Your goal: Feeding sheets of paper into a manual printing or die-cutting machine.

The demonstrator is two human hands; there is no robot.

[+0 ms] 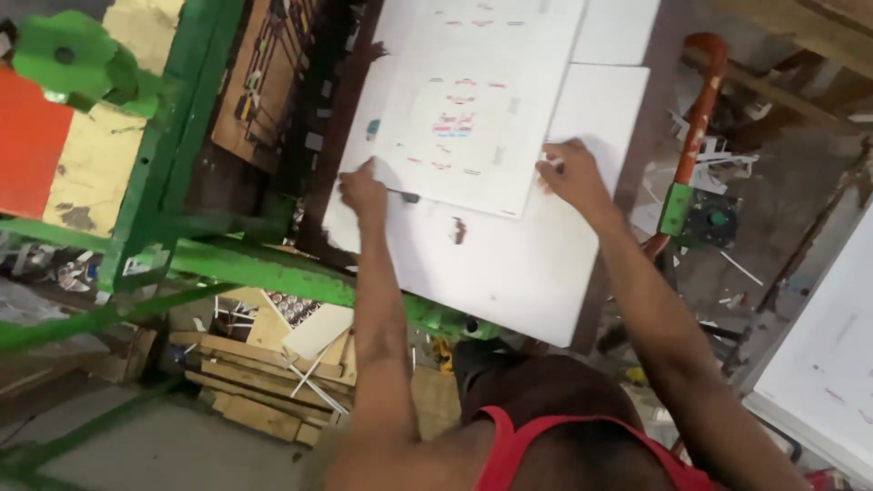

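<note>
**Hands on printed sheet at green press**

At the bench edge nearest the body, left hand (pixel 362 189) is clenched on a thin dark-tipped tool (pixel 403 195), its tip resting at the lower left margin of the printed sheet (pixel 464 118). Right hand (pixel 571 173) lies on the sheet's right edge, fingers curled; whether it pinches it, cannot tell. Judgement: hold sheet flat, square to the white board (pixel 518 273) beneath. Beyond the hands, the sheet carries small red and blue marks around a pale square. Left of the left hand: green metal frame (pixel 173 136).

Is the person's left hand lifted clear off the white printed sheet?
No, the left hand rests on the edge of the white printed sheet, as does the right hand.
</note>
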